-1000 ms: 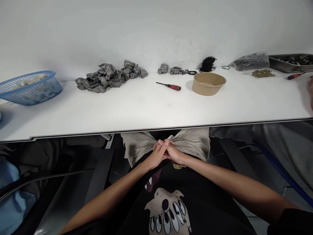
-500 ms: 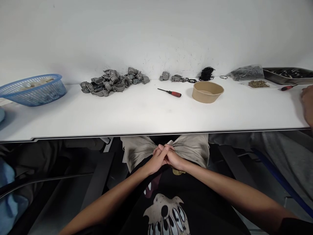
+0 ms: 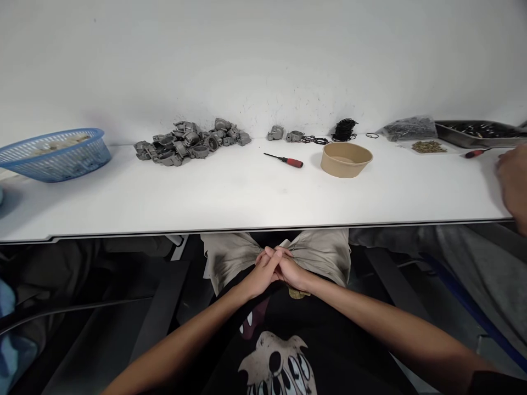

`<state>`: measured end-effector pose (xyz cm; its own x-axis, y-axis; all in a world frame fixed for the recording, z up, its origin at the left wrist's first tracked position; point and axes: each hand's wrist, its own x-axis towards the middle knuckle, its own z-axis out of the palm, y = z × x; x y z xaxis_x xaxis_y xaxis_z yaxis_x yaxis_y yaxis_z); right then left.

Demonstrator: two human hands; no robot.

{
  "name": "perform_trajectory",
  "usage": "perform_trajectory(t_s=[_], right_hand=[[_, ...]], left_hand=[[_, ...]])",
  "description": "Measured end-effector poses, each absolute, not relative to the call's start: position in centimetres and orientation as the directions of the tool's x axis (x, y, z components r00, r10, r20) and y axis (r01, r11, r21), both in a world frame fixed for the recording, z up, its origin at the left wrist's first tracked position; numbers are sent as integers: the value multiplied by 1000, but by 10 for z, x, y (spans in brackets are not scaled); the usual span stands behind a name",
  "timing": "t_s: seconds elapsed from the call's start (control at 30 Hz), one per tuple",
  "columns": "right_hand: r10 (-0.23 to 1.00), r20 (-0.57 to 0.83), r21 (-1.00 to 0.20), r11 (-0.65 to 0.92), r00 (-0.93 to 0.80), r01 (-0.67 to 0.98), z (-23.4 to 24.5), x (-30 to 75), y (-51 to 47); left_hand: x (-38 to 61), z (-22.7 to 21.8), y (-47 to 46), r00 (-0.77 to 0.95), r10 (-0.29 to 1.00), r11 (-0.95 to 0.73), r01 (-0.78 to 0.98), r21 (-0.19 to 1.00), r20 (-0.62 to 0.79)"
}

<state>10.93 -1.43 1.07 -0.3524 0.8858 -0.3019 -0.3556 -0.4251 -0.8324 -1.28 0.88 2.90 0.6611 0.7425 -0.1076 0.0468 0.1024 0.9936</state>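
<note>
My left hand (image 3: 260, 272) and my right hand (image 3: 291, 271) are clasped together in my lap, fingers interlaced, below the edge of the white table (image 3: 230, 192). Nothing shows inside them. On the table beyond lie a red-handled screwdriver (image 3: 285, 160), a tan paper bowl (image 3: 346, 159) and a heap of grey metal castings (image 3: 190, 141). Two more castings (image 3: 285, 133) sit near the wall beside black rubber rings (image 3: 345, 129).
A blue plastic basket (image 3: 55, 153) stands at the far left. At the far right are a metal tray (image 3: 477, 132), a bag of dark parts (image 3: 408, 128), a pile of small brass pieces (image 3: 428, 146), another screwdriver (image 3: 475, 153) and a co-worker's hand (image 3: 514, 182).
My clasped hands have stayed in my lap. The view has tilted slightly, and the co-worker's hand at the right edge has come further into view.
</note>
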Motion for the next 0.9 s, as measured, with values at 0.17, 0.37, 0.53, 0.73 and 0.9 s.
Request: perform_trajectory(t_s=[0.17,0.37,0.53,0.73,0.9], right_hand=[[886,-297,-833,-423,-357,-357,10,109,-14],[885,-291,-840,-418,-363,-345,14,109,-14],[890,-291,-835,-415,-350,-362,12,109,-14],[894,-283,-841,-405,-347,-358,7,109,-13],[894,-277,-845,-401,-351,-354,9,109,-14]], left_hand=[[-13,32,10,654,751,76,57,995,-95],[-12,33,8,651,753,74,59,996,-95],[-13,32,9,657,747,71,71,995,-100],[-14,32,9,659,743,84,81,993,-117],[-13,31,9,653,751,77,66,995,-101]])
